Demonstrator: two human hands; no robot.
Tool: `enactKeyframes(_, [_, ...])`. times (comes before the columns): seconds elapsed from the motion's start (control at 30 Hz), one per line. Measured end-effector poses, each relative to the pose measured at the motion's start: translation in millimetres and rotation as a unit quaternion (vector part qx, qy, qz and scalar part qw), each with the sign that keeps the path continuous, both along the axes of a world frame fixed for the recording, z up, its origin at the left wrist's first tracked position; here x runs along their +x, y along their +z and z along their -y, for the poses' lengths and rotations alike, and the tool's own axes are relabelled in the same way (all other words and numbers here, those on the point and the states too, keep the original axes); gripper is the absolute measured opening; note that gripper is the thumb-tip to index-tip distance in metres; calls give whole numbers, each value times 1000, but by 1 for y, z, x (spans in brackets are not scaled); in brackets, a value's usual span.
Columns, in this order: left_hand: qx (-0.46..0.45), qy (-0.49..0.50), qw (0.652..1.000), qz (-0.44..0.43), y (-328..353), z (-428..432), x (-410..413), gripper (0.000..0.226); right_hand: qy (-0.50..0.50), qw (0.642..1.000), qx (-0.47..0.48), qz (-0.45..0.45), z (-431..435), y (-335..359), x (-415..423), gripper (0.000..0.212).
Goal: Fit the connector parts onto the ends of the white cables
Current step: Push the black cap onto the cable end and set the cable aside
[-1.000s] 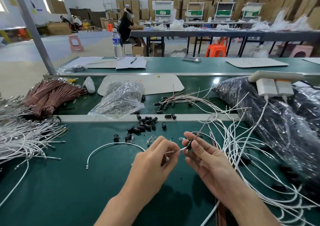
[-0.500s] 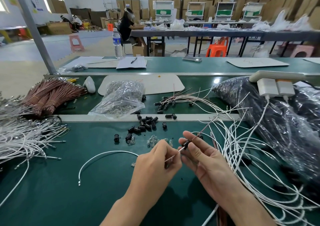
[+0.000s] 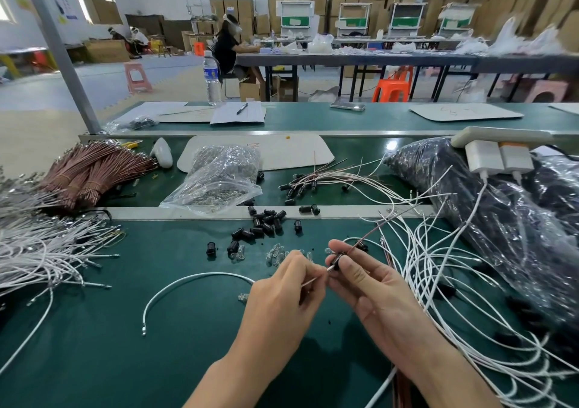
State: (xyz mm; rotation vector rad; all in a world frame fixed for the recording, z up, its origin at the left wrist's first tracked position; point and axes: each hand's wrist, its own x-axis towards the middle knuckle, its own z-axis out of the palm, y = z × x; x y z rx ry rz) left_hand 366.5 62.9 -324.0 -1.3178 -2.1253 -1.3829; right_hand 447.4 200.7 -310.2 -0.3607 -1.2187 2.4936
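Observation:
My left hand (image 3: 282, 301) pinches the metal-tipped end of a white cable (image 3: 194, 281) that arcs left across the green mat. My right hand (image 3: 372, 295) pinches a small black connector part (image 3: 336, 261) between thumb and forefinger, with a thin reddish wire (image 3: 372, 234) running out of it up and to the right. The cable tip meets the connector between the two hands. Loose black connector parts (image 3: 266, 223) lie on the mat just beyond my hands, and small clear parts (image 3: 275, 255) lie nearer.
A pile of white cables (image 3: 40, 248) lies at the left and another (image 3: 438, 270) at the right. Copper-coloured wire bundles (image 3: 91, 172), a clear bag of metal parts (image 3: 219, 179) and a large dark plastic bag (image 3: 488, 207) sit behind. A power strip with chargers (image 3: 498, 154) rests on that bag.
Both hands have shifted slightly left and toward me, drawing the white cable's arc leftward on the mat. The cable tip and the black connector stay together between my fingers.

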Motion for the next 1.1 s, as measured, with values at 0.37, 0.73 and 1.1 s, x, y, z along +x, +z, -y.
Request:
enactKeyframes(0.37, [-5, 7, 1000, 24, -4, -2, 0, 6, -20, 1000, 9, 11, 2, -3, -3, 29])
enactKeyframes(0.73, [-47, -11, 994, 98, -7, 0, -6, 17, -35, 999, -11, 13, -4, -1, -3, 25])
enactKeyframes(1.1, [-83, -22, 988, 132, -6, 4, -10, 25, -47, 999, 13, 6, -10, -2, -1, 28])
